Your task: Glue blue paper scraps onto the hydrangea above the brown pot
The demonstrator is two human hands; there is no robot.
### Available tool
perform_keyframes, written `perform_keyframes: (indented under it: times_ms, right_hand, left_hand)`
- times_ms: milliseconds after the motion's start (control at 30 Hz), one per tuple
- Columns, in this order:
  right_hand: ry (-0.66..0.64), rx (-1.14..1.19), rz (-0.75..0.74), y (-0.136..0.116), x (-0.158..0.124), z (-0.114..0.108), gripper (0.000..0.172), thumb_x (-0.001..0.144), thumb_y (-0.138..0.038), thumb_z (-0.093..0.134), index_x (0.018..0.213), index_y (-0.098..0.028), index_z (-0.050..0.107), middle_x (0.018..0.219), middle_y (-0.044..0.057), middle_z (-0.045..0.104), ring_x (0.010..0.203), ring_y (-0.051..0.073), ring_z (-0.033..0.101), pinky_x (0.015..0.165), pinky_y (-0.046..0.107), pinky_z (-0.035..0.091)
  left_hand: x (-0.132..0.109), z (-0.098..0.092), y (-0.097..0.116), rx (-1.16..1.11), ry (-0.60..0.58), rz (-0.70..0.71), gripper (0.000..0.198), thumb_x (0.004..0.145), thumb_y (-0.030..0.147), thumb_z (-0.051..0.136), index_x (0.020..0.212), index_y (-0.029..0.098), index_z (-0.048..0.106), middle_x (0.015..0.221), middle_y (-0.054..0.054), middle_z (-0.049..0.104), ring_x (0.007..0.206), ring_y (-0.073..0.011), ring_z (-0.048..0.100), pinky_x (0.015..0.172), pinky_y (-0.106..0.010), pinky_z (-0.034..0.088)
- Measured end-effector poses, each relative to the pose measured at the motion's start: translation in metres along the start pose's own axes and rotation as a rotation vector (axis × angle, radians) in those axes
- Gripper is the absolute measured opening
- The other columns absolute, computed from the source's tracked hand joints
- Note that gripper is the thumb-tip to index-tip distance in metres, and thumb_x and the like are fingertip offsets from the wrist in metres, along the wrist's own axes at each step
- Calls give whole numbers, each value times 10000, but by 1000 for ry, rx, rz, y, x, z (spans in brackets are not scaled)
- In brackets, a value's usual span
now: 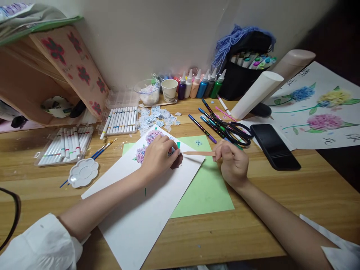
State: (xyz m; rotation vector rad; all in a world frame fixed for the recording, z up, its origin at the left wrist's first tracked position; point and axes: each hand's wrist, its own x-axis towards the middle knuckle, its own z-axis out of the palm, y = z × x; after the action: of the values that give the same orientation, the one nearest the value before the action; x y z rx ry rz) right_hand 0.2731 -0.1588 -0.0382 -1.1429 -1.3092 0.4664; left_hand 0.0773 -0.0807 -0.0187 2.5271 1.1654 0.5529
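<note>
My right hand [233, 162] is closed around a flat wooden stick [199, 153], which points left toward my other hand. Over the white paper [132, 221], my left hand [160, 155] is pinched, its fingertips meeting the stick's tip; a tiny whitish bit shows there, too small to name. Pink and purple flowers [153, 135] made of small pieces lie on the paper, partly covered by that hand. Beneath the white sheet is a light green sheet [202, 195], with a little blue flower piece [198, 143] near its top edge.
Blue paper scraps [157, 117] lie behind the sheets, near a clear bowl [149, 93], a paper cup [169, 90] and paint bottles [202, 85]. Scissors [239, 133], pens and a phone [275, 147] are at right. Marker boxes [67, 146] and a white palette [83, 172] sit at left.
</note>
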Motion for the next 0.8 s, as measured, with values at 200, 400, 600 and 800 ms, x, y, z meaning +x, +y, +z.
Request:
perform_keyframes:
  times_ms: [200,400,600,800]
  right_hand:
    - [-118,-117,-142,1,-2,-1,367,960,-341,384,627,-222,483,571,8,494,574,160,473,600,321,371]
    - [-40,-104,-190,1,-4,0,399,949,-373,395,583,-227,456,524,9,472,532,164,455,561,324,365]
    - [-93,-118,-224,3,-3,1,372,952,-331,397,605,-219,469,537,6,478,544,160,462,572,320,363]
    - [-136,-160,-197,9,-1,3,373,954,-358,383,618,-225,474,560,9,490,568,167,466,595,325,369]
  left_hand:
    - [1,3,-1,11,7,-9,168,849,244,537,710,181,607,742,-36,572,772,-190,469,632,-302,364]
    - [2,5,1,3,16,2,174,849,218,525,689,181,585,741,-35,572,774,-188,473,625,-302,370]
    - [2,4,0,13,8,12,151,836,208,542,698,177,595,738,-35,577,777,-190,470,621,-300,371]
    - [4,6,-2,25,1,23,176,850,218,527,691,179,592,735,-40,577,777,-193,475,615,-298,368]
